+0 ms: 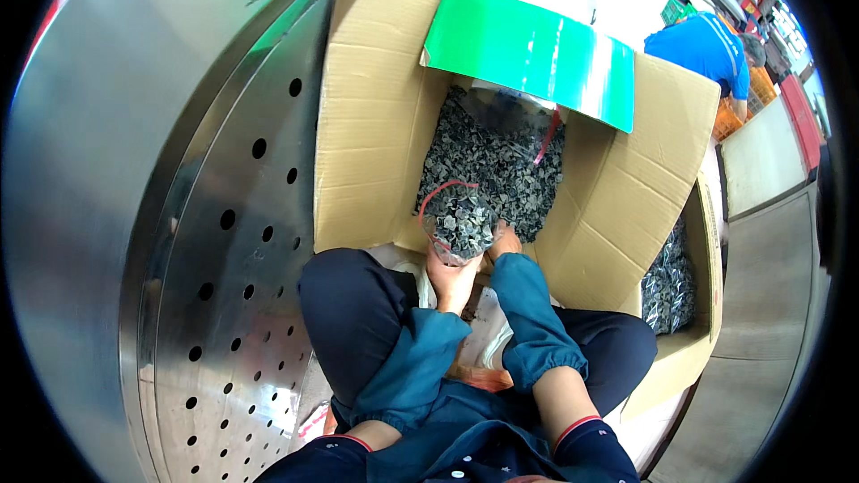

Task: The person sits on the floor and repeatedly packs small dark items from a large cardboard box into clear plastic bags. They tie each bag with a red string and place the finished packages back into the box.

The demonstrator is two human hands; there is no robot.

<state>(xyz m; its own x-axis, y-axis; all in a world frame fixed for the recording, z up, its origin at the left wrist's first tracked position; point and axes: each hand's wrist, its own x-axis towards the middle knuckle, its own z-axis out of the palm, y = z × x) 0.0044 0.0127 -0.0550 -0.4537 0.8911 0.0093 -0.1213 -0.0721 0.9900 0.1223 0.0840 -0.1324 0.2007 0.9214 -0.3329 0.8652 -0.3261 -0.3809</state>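
A clear plastic bag (463,221) with a red strip along its mouth is filled with dark grey dried flakes, perhaps dried fungus. My left hand (451,275) is closed around its lower part. My right hand (507,240) is at the bag's right side, its fingers partly hidden, so its hold is unclear. Both hands are at the near edge of an open cardboard box (369,114), which holds a mass of the same loose flakes (496,168). At the box's far side, another clear bag (510,111) with a red strip lies on the flakes, partly under a green flap (530,54).
A perforated stainless steel panel (248,235) stands close on the left. On the right, a second cardboard box (704,322) holds filled clear bags (671,288). A person in a blue shirt (704,47) bends over orange crates (728,121) at the upper right, near a pale cabinet (765,268).
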